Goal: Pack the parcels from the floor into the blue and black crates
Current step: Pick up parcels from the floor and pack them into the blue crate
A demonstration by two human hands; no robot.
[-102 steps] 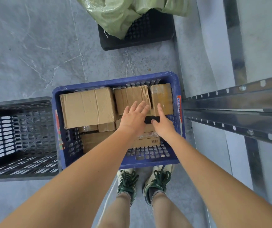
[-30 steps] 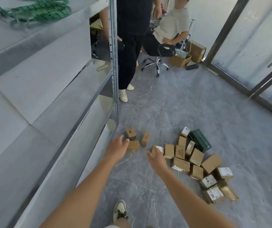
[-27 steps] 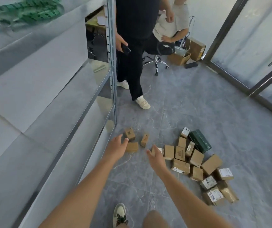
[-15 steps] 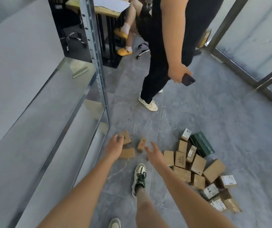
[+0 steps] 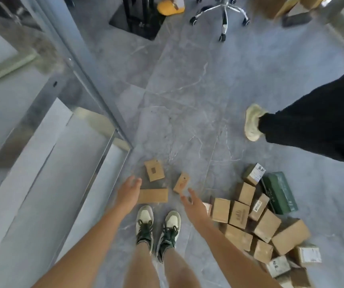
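Three small brown parcels lie on the grey floor just ahead of my feet: a flat one [image 5: 153, 195], a squarish one [image 5: 154, 170] and a narrow one [image 5: 181, 182]. My left hand [image 5: 128, 192] hovers open just left of the flat parcel, holding nothing. My right hand [image 5: 194, 204] reaches out with spread fingers just below the narrow parcel, also empty. A pile of several cardboard parcels [image 5: 260, 227] and a dark green box [image 5: 279, 192] lies to the right. No crate is in view.
A metal shelf rack [image 5: 67, 129] runs along the left. Another person's black trouser leg [image 5: 316, 121] and pale shoe [image 5: 252, 121] stand at the right. An office chair base [image 5: 222, 15] is at the top. My own shoes [image 5: 156, 227] stand below the parcels.
I left the blue crate, turned and walked to the parcels on the floor. Both hands have lowered toward the three small parcels. The other person has moved to the right.
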